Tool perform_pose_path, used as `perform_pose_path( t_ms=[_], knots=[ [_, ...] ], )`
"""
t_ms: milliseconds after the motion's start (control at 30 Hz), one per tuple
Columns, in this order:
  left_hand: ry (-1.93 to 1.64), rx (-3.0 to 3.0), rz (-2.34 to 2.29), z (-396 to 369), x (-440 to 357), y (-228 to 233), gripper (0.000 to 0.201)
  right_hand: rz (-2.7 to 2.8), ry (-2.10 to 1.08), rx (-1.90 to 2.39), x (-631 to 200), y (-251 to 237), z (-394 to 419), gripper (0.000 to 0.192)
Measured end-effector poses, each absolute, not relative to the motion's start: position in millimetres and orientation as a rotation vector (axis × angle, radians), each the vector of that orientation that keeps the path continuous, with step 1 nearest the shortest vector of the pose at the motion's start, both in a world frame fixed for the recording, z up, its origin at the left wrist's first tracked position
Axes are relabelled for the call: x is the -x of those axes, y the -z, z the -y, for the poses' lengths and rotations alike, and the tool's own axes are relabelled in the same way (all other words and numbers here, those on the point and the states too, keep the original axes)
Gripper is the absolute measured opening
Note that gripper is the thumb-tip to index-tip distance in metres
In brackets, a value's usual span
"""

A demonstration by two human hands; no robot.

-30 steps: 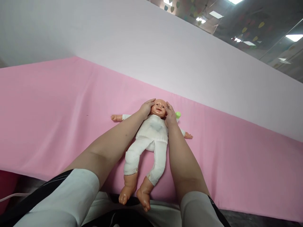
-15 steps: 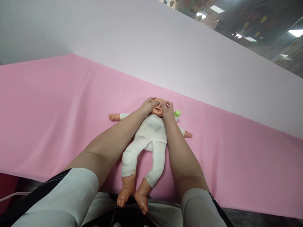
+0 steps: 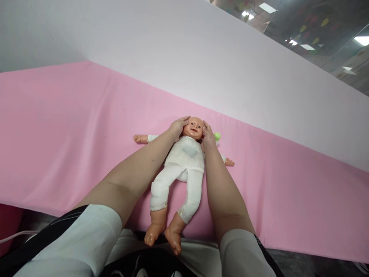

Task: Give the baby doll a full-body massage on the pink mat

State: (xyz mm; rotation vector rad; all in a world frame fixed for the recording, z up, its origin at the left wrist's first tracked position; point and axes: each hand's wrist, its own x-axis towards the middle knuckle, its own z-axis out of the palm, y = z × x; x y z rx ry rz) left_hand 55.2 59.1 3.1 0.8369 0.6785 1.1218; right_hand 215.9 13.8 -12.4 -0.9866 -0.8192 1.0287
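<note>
A baby doll [image 3: 184, 161] in a white knitted suit is seen lying on its back on a pink sheet [image 3: 72, 127], its bare feet hanging just past the sheet's near edge and its head pointing toward the far edge, where the pink cloth meets a pale wall [image 3: 178, 50]. The doll's head is cupped from both sides: the left hand [image 3: 178, 127] is pressed against one cheek with its fingers held together and curved around the temple, while the right hand [image 3: 206, 137] is laid against the other cheek, fingers likewise close together and bent to the head's shape. The face is left uncovered between the two palms. The doll's arms are spread wide across the sheet, one small plastic hand showing beyond the left forearm and the other beyond the right wrist. A small green object [image 3: 217, 135] is partly hidden just behind the right hand, beside the doll's head; what it is cannot be told. Both forearms are stretched along the doll's body, with white sleeves [image 3: 95, 238] pushed up near the elbows at the bottom of the view.
</note>
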Motion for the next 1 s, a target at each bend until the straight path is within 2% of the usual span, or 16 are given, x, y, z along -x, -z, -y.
perform_pose_path(
  t_ms=[233,433,633,800,900,1000],
  knots=[
    [-1.076,-0.792,-0.542,-54,-48,-8,0.074,0.812,-1.068,0.962,-212,4,-3,0.058],
    [-1.112,-0.925,-0.614,-46,-56,-13,0.067,0.922,-0.950,1.047,-204,1,-6,0.067],
    [-1.167,-0.949,-0.678,-45,-62,-15,0.056,0.949,-0.829,1.225,-205,1,-13,0.064],
    [-1.199,-0.947,-0.719,-51,-63,-12,0.041,0.959,-0.839,1.123,-209,10,-19,0.046],
    [-1.159,-0.867,-0.650,-55,-59,-8,0.045,0.898,-0.923,0.987,-209,14,-18,0.043],
    [-1.139,-0.794,-0.582,-56,-53,-6,0.051,0.834,-1.034,0.903,-211,14,-13,0.048]
  ],
)
